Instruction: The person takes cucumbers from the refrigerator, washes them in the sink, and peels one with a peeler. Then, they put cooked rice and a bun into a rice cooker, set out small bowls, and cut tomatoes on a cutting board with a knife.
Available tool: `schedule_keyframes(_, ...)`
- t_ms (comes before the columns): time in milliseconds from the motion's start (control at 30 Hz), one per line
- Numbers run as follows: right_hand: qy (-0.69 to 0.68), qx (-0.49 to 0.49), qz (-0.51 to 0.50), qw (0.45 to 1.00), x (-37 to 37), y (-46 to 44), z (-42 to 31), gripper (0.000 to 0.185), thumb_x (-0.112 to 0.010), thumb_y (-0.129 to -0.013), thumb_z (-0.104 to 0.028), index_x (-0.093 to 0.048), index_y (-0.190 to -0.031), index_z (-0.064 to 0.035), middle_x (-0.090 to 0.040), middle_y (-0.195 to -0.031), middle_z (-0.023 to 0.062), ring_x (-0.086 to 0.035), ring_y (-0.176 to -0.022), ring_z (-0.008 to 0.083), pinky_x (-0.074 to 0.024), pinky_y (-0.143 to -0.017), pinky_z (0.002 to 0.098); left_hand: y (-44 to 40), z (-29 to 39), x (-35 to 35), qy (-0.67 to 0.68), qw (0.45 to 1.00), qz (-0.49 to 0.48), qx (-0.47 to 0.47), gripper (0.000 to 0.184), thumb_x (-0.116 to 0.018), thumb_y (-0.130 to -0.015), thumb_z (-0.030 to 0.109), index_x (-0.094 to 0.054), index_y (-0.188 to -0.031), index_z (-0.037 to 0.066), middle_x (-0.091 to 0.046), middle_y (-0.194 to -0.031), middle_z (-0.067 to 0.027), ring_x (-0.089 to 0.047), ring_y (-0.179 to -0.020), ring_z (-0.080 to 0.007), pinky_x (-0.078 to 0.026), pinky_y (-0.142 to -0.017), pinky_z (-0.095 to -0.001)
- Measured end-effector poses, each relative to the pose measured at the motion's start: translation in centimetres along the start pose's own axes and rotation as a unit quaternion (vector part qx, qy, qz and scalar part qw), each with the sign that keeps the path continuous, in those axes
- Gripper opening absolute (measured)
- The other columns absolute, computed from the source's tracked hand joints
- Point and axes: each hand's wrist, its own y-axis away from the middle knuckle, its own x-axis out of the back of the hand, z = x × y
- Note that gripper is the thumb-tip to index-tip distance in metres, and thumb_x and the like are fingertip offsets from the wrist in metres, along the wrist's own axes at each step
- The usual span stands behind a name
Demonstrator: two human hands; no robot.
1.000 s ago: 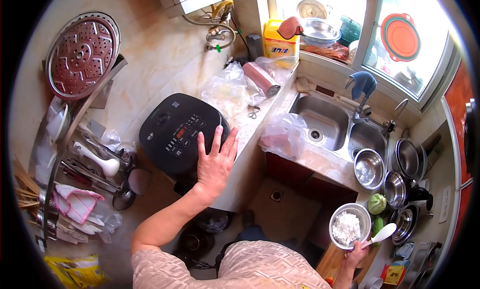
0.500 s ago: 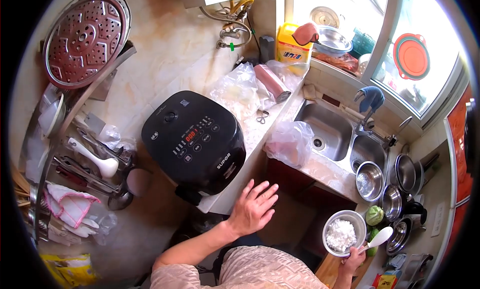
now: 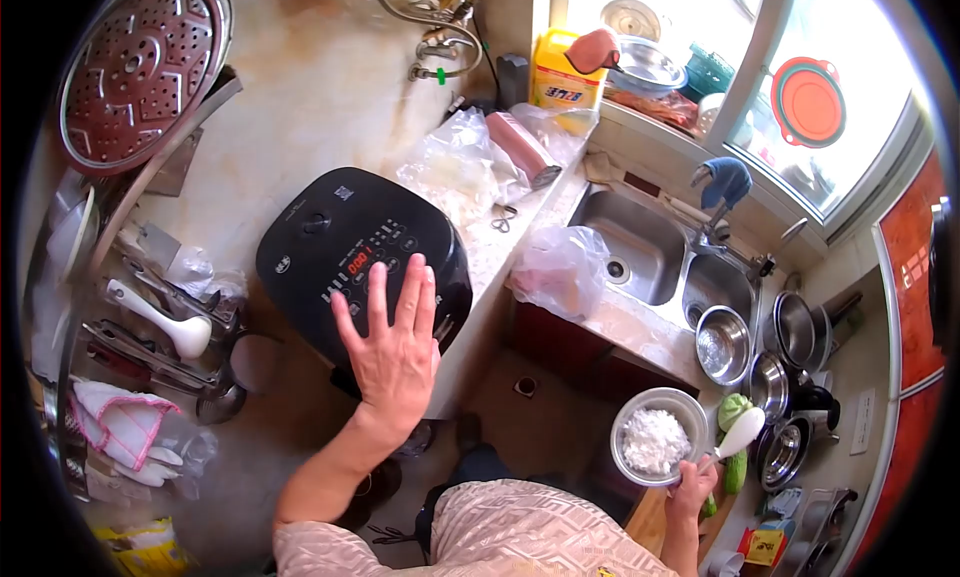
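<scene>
My left hand (image 3: 392,362) reaches over the front of a black rice cooker (image 3: 322,252), fingers spread and holding nothing. Whether the fingertips touch the cooker is not clear. Its lid is down, and red digits glow on the panel. In my right hand (image 3: 690,489) are a metal bowl (image 3: 622,462) and a white rice paddle (image 3: 740,434). The fingers close on the bowl's rim and the paddle's handle. White cooked rice (image 3: 655,440) lies in the bowl.
Beyond the cooker, plastic bags (image 3: 455,162) and scissors (image 3: 504,217) lie on the counter. A double sink (image 3: 640,242) sits ahead right, with metal bowls (image 3: 722,345) and pans beside it. Utensils, including a white ladle (image 3: 185,329), hang at left. Green vegetables (image 3: 735,469) lie near the held bowl.
My left hand has moved left and up from beside the cooker to over its front, fingers spread. The rice bowl and paddle remain in my right hand, slightly further left in view.
</scene>
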Motion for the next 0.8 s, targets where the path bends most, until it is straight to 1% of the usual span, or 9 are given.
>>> schedule_keyframes(100,-0.018,-0.016,-0.03,0.999,-0.6,0.0,-0.5,0.007,-0.053,-0.075,0.0,-0.05,-0.079,-0.0057,-0.049,-0.063,-0.0026,-0.041,-0.04,0.0038,-0.0287,-0.032,0.0193,-0.9,0.5,-1.2,-0.065,0.991,0.025,-0.113,0.057,-0.057,-0.076,0.012,-0.049,-0.132,0.015,-0.029,-0.149,0.0016,-0.024,-0.136,-0.0279,-0.019,-0.107,-0.0627)
schedule_keyframes(233,-0.036,-0.028,-0.079,0.996,-0.9,-0.9,0.8,0.009,-0.053,-0.075,0.0,-0.05,-0.079,-0.0069,-0.049,-0.062,-0.0035,-0.04,-0.04,0.0037,-0.0286,-0.032,0.0188,-2.8,1.5,-1.4,-0.078,0.984,-0.008,-0.162,0.054,-0.055,-0.079,0.016,-0.049,-0.133,0.014,-0.023,-0.152,0.0002,-0.025,-0.135,-0.0303,-0.017,-0.107,-0.0638)
schedule_keyframes(300,-0.033,-0.018,-0.069,0.997,-0.6,-1.2,1.3,0.011,-0.056,-0.077,-0.002,-0.049,-0.08,-0.0106,-0.046,-0.06,-0.0055,-0.038,-0.038,0.0032,-0.026,-0.031,0.0184,-3.8,1.2,-2.0,-0.091,0.984,-0.004,-0.155,0.056,-0.056,-0.079,0.017,-0.047,-0.135,0.014,-0.019,-0.153,-0.0008,-0.023,-0.136,-0.0315,-0.015,-0.107,-0.0643)
schedule_keyframes(533,-0.029,-0.022,-0.066,0.997,-1.1,-0.9,0.6,0.012,-0.054,-0.076,0.001,-0.047,-0.076,-0.0093,-0.046,-0.058,-0.0048,-0.037,-0.037,0.0039,-0.027,-0.031,0.0186,-4.2,0.8,-1.5,-0.11,0.972,-0.063,-0.196,0.057,-0.055,-0.082,0.019,-0.043,-0.138,0.015,-0.016,-0.154,-0.002,-0.018,-0.138,-0.0319,-0.009,-0.107,-0.0656)
schedule_keyframes(633,-0.035,-0.027,-0.061,0.997,-1.4,-0.8,0.3,0.011,-0.054,-0.076,0.001,-0.047,-0.076,-0.0086,-0.046,-0.058,-0.0041,-0.037,-0.037,0.004,-0.0271,-0.031,0.0187,-4.4,0.1,-1.2,-0.151,0.959,-0.037,-0.237,0.063,-0.06,-0.08,0.03,-0.041,-0.139,0.016,-0.017,-0.153,-0.0002,-0.016,-0.139,-0.0297,-0.006,-0.108,-0.0653)
schedule_keyframes(700,-0.039,-0.024,-0.052,0.998,-1.7,-0.9,0.3,0.011,-0.054,-0.076,0.001,-0.048,-0.076,-0.008,-0.047,-0.058,-0.0036,-0.037,-0.037,0.0041,-0.0272,-0.031,0.0187,-5.5,-1.2,0.7,-0.092,0.963,-0.054,-0.246,0.077,-0.067,-0.073,0.046,-0.041,-0.139,0.017,-0.019,-0.152,0.0022,-0.016,-0.14,-0.0272,-0.005,-0.109,-0.0644)
schedule_keyframes(733,-0.04,-0.025,-0.062,0.997,-1.7,-0.9,0.3,0.011,-0.054,-0.077,0.0,-0.048,-0.078,-0.0084,-0.047,-0.058,-0.0041,-0.037,-0.037,0.0038,-0.0264,-0.031,0.0189,-6.0,-1.9,1.3,-0.098,0.957,-0.006,-0.271,0.088,-0.069,-0.065,0.058,-0.041,-0.139,0.018,-0.022,-0.152,0.0032,-0.018,-0.139,-0.0251,-0.005,-0.111,-0.0621)
schedule_keyframes(767,-0.04,-0.025,-0.071,0.996,-1.9,-0.9,0.2,0.011,-0.055,-0.077,0.0,-0.048,-0.079,-0.0089,-0.047,-0.058,-0.0045,-0.037,-0.037,0.0034,-0.0257,-0.031,0.019,-6.8,-2.7,2.2,-0.057,0.967,0.011,-0.248,0.089,-0.068,-0.063,0.061,-0.043,-0.137,0.019,-0.028,-0.149,0.0031,-0.022,-0.138,-0.0231,-0.007,-0.112,-0.0593)
schedule_keyframes(800,-0.049,-0.034,-0.069,0.996,-2.3,-0.8,-0.1,0.01,-0.054,-0.077,0.0,-0.049,-0.08,-0.0079,-0.048,-0.058,-0.0036,-0.038,-0.036,0.0045,-0.0266,-0.03,0.0194,-7.5,-3.8,3.7,-0.041,0.979,0.034,-0.198,0.078,-0.06,-0.072,0.061,-0.045,-0.136,0.018,-0.04,-0.142,0.0021,-0.03,-0.134,-0.0221,-0.01,-0.112,-0.0579)
